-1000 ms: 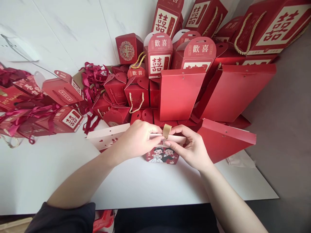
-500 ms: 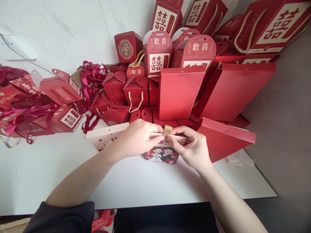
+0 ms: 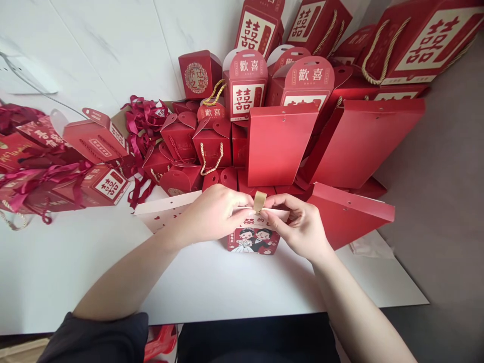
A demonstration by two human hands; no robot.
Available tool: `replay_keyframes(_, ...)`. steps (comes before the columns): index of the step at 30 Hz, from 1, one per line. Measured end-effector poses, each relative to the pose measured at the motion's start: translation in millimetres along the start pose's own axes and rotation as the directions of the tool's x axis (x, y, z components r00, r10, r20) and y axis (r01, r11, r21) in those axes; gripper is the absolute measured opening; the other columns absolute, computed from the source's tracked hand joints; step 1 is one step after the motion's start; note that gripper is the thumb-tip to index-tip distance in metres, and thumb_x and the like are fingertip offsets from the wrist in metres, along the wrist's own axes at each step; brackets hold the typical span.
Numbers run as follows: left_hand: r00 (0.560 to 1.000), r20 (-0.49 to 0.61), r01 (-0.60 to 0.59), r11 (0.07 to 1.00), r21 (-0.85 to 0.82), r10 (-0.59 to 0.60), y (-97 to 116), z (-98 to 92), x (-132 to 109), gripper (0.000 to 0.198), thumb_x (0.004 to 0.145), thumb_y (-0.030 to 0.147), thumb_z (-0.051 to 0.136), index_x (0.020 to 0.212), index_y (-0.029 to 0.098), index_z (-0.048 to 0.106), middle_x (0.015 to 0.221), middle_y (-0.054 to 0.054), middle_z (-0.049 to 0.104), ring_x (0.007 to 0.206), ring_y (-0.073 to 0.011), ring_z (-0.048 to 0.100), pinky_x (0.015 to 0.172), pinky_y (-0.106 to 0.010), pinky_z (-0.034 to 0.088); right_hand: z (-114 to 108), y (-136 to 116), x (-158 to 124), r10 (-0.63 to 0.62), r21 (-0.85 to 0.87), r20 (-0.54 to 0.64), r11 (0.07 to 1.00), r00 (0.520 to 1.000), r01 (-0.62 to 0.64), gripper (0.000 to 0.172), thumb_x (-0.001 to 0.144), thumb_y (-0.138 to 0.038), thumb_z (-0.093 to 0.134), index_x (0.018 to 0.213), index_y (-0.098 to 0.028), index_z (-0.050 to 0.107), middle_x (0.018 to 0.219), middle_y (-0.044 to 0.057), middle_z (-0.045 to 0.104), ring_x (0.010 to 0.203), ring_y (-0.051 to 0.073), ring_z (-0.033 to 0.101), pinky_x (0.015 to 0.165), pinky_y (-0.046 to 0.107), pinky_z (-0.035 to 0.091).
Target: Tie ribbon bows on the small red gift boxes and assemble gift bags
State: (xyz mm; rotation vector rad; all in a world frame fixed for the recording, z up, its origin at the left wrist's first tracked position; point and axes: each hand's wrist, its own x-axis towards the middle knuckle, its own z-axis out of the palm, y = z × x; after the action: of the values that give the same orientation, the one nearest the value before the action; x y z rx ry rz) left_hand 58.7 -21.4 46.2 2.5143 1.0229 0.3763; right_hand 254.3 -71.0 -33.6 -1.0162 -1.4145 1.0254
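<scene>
A small red gift box with a cartoon bride and groom on its front stands on the white table. A short gold ribbon loops up from the middle of its pale top edge. My left hand is closed at that top edge, thumb in front and index finger behind, right beside the ribbon. From the other side, my right hand pinches at the ribbon's base with thumb and index finger. The ribbon's ends are hidden by my fingertips.
Flat-topped red boxes stand close behind, with another red box at the right. A pale box is partly behind my left hand. Stacked red boxes and dark red ribbons line the wall. The table edge is near my body.
Both hands stay at the box top with almost no movement. The gold ribbon loop stands slightly taller and more upright. The whole view has shifted a little.
</scene>
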Motion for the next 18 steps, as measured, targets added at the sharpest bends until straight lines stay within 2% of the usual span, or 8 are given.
replay_keyframes(3,0.998,0.056,-0.014,1.000,0.018,0.013,-3.7,-2.9,-1.3,0.033,0.093,0.025,0.048,0.062,0.015,0.056,0.053,0.003,0.051,0.049,-0.0077,0.042,0.050,-0.024,0.026,1.2,0.6,0.4,-0.006,-0.005,-0.015,1.000,1.000,0.005,0.012,0.087,-0.028,0.069,0.097,-0.021,0.066,0.080,0.001,0.070,0.062,0.013,0.067,0.051,0.022,0.052)
replay_keyframes(6,0.990,0.118,0.085,0.995,-0.046,-0.079,-2.4,-6.5,-4.3,0.024,0.091,0.036,0.054,0.082,0.019,0.069,0.060,0.003,0.061,0.050,-0.0091,0.049,0.049,-0.022,0.029,2.8,0.9,1.1,-0.047,-0.056,-0.040,0.997,0.998,0.045,0.012,0.086,-0.028,0.070,0.096,-0.021,0.067,0.086,0.003,0.071,0.061,0.013,0.065,0.051,0.022,0.051)
replay_keyframes(9,0.988,0.089,0.138,0.984,-0.116,-0.128,2.0,-6.2,-5.8,0.025,0.084,0.043,0.065,0.091,0.020,0.072,0.072,0.001,0.070,0.060,-0.0123,0.059,0.052,-0.021,0.035,2.8,1.0,1.6,-0.031,-0.010,0.009,0.999,0.999,0.032,0.014,0.089,-0.030,0.067,0.099,-0.021,0.065,0.086,0.003,0.070,0.066,0.015,0.067,0.054,0.024,0.053)
replay_keyframes(12,0.994,0.030,0.112,0.983,-0.147,-0.108,5.2,-2.9,-4.8,0.021,0.087,0.035,0.060,0.091,0.019,0.073,0.077,0.000,0.072,0.065,-0.0137,0.062,0.056,-0.021,0.039,2.5,1.0,2.2,-0.019,0.001,0.057,1.000,0.998,0.019,0.015,0.090,-0.033,0.065,0.100,-0.022,0.064,0.087,0.003,0.069,0.067,0.015,0.066,0.053,0.025,0.052)
replay_keyframes(18,1.000,0.004,-0.005,0.997,-0.075,0.006,1.7,1.4,-1.0,0.020,0.089,0.025,0.054,0.088,0.017,0.073,0.079,-0.003,0.073,0.070,-0.0161,0.065,0.064,-0.023,0.043,4.4,3.1,3.5,-0.075,-0.141,0.025,0.987,0.997,0.078,0.013,0.090,-0.034,0.065,0.091,-0.022,0.062,0.089,0.004,0.065,0.079,0.018,0.065,0.054,0.025,0.051)
